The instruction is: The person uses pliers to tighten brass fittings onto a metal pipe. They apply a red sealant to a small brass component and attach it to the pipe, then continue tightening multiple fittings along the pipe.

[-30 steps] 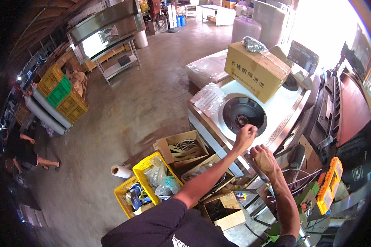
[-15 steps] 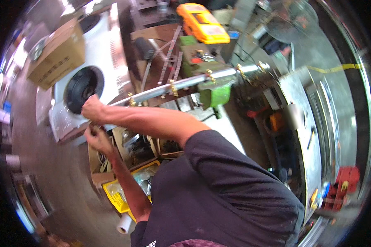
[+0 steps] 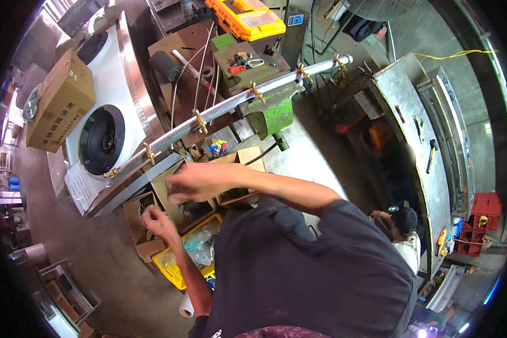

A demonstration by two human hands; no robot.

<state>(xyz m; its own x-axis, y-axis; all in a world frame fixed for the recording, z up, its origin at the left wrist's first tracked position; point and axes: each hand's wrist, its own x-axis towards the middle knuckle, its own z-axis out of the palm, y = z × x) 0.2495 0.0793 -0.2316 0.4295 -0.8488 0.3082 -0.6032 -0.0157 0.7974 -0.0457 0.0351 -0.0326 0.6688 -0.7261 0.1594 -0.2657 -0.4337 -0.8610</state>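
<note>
Workshop floor (image 3: 110, 265): spreading grey toward eight o'clock.
Open box (image 3: 150, 248): sitting at eight o'clock under the left hand (image 3: 159, 224), flaps presumably splaying for reach; looking brown, cluttered inside.
Left hand: showing curled fingers; I cannot tell if gripping.
Right hand (image 3: 196, 183): appearing blurred at nine o'clock, grip unclear.
Silver pipe (image 3: 226, 110): slanting from nine to one o'clock, bearing brass valves (image 3: 257, 92), green vise (image 3: 275, 116) apparently supporting it.

grey-brown floor (image 3: 115, 248), long grey-topped workbench (image 3: 397, 84), white glow (image 3: 422, 333), perhaps a lamp, lower right
</note>
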